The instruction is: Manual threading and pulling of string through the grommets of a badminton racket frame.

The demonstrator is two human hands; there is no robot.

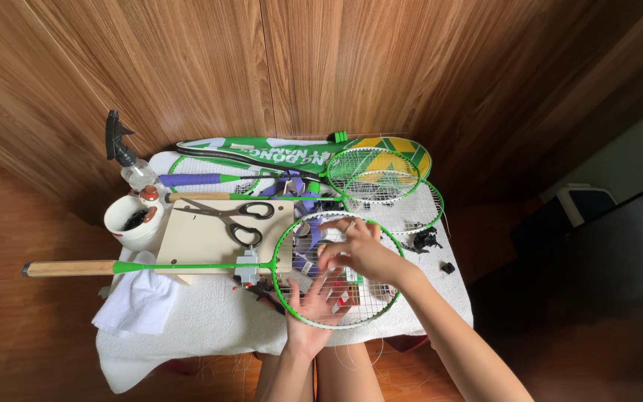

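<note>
I am seeing my left hand (312, 309) lying palm up with the fingers spread, and it is touching the strings of the green racket (336, 269) from the near side of the head. My right hand (360, 251) is resting on top of the same strings, just beyond the left hand, with the fingers loosely curled; I cannot tell if they are pinching a string. The racket head is lying flat between and under both hands, on the white towel (210, 316) that is covering the small table.

To the left of my hands the green shaft is passing through a small grey clamp (248, 265) and is ending in a wooden handle (68, 268), which is reaching out past the table edge. Just beyond the shaft a pale wooden board (202, 238) is carrying black-handled scissors (236, 219). Further left a white cup (134, 223) and a spray bottle (129, 160) are standing near each other. Behind my hands, more green rackets (370, 179) are lying against a green racket cover (262, 152) by the wooden wall. To the right of my right hand some small black pieces (427, 240) are lying on the towel.
</note>
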